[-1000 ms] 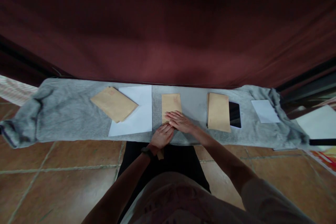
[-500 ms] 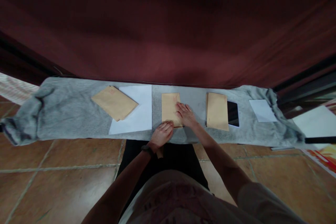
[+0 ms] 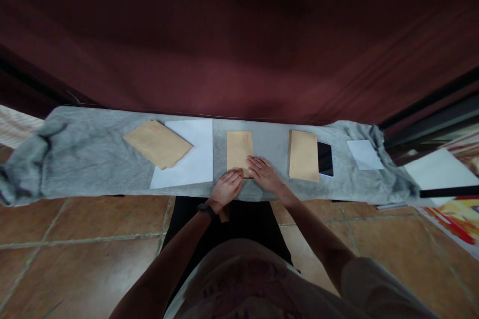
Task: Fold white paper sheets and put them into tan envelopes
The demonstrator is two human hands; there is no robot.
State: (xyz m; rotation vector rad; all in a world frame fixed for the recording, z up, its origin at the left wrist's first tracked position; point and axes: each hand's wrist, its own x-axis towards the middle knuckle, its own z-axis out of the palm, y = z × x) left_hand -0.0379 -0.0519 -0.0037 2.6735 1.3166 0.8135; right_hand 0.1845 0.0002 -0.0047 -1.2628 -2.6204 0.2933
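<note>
A brown paper envelope with a small reddish print near its top lies flat in front of me. My left hand is at its near-left edge, fingers together and curled over the paper. A narrow brown piece shows beneath the left wrist; I cannot tell if it belongs to this envelope. My right hand lies flat with fingers stretched out, their tips on the envelope's lower right side.
Brown envelopes lie askew on a large white sheet at left. A brown envelope stack partly covers a dark-screened device at right. Farther right is a small white paper. Grey cloth covers the narrow surface; a dark red panel stands behind.
My right hand has slid down the envelope toward its near edge. The left hand keeps its place there. The whole view has shifted slightly.
</note>
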